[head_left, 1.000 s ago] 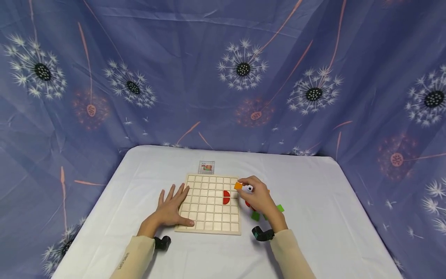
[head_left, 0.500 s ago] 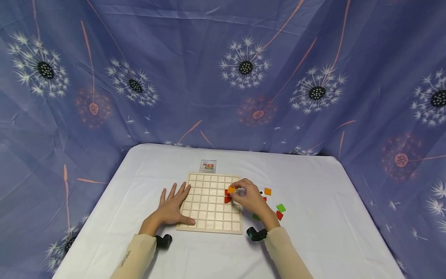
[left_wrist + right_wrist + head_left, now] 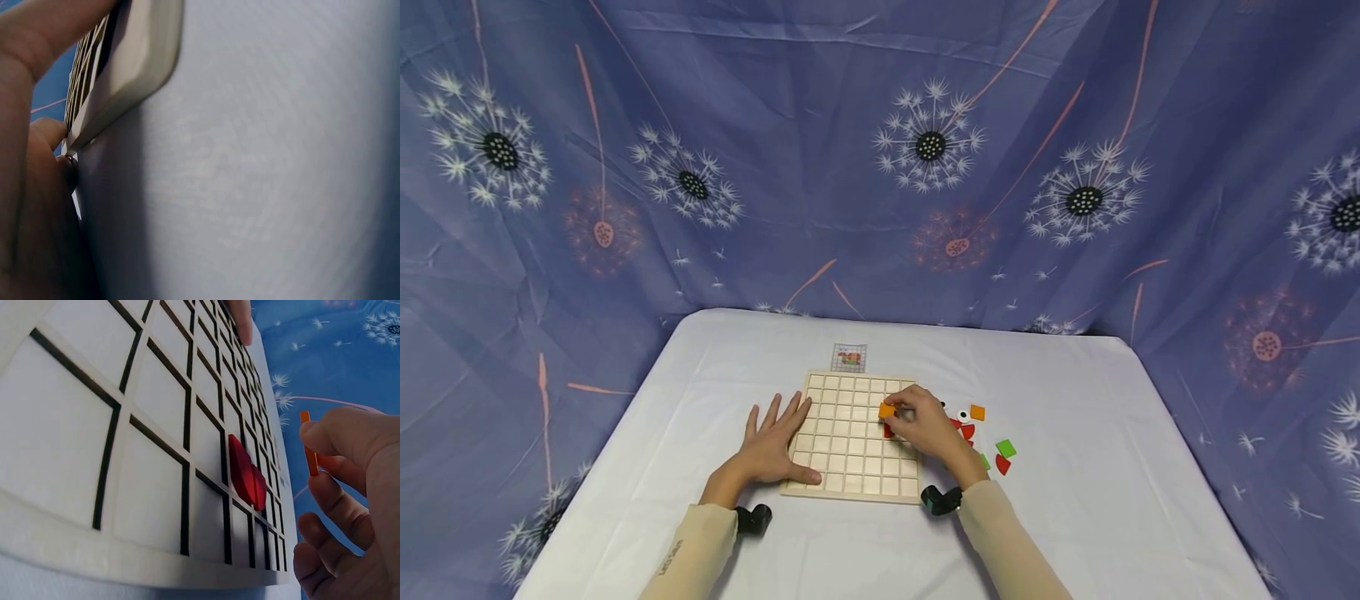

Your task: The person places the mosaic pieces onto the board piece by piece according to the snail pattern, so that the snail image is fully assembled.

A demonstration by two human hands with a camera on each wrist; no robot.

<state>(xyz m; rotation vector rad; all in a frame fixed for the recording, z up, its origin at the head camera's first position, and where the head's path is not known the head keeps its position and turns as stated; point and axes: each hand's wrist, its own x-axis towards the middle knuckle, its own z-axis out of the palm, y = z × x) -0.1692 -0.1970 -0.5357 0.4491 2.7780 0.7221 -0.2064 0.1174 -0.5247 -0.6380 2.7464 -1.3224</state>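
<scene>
A pale wooden grid board (image 3: 850, 450) lies on the table. My left hand (image 3: 767, 450) rests spread over its left edge, fingers straight, with the thumb on the lower left corner. Thumb and fingers of my right hand (image 3: 921, 423) pinch an orange square tile (image 3: 887, 411) above the right part of the board. In the right wrist view the orange tile (image 3: 309, 444) is seen edge-on, held apart from the board. Two red rounded pieces (image 3: 245, 472) sit in neighbouring cells there; in the head view the tile and hand partly cover these red pieces (image 3: 888, 431).
Right of the board lie loose pieces: an orange square (image 3: 977, 412), a green square (image 3: 1006, 448), a red piece (image 3: 1003, 464), a white disc with a black dot (image 3: 963, 416) and several others. A small picture card (image 3: 848, 358) lies behind the board.
My right hand has moved left with the orange tile, from the board's right edge to over the red pieces. More loose pieces now show beside it. My left hand stays in place.
</scene>
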